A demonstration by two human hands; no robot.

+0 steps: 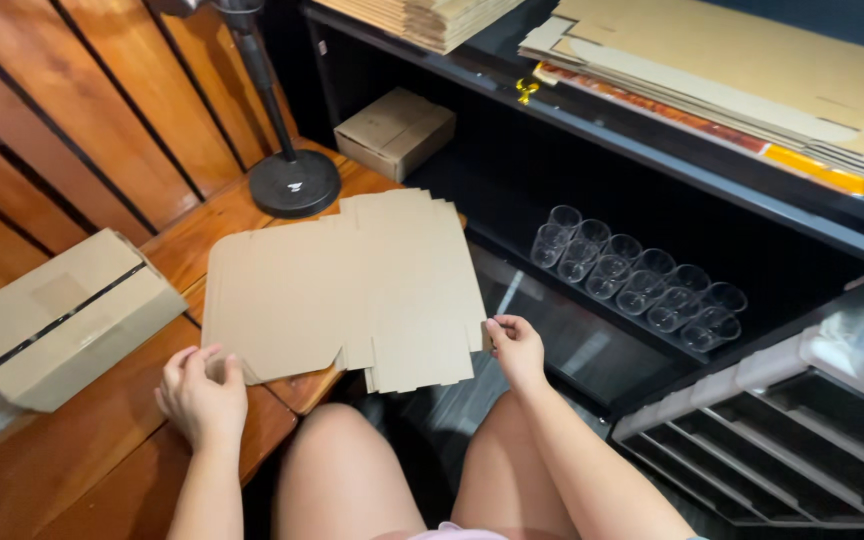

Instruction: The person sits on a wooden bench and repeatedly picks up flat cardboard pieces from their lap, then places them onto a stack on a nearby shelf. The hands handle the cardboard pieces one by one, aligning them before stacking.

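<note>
I'm pinching the flat cardboard blank [347, 290], lying half off the wooden counter [82, 460], left hand [202, 395] and right hand [514, 345] each closed on a near edge—it's looking light, stiff yet bendy.

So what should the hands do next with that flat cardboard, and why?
Probably lift the top flat cardboard sheet off the pile. Both hands already pinch its near edge, the left hand at one corner and the right hand at the other, and it still lies unfolded on the wooden table.
</note>
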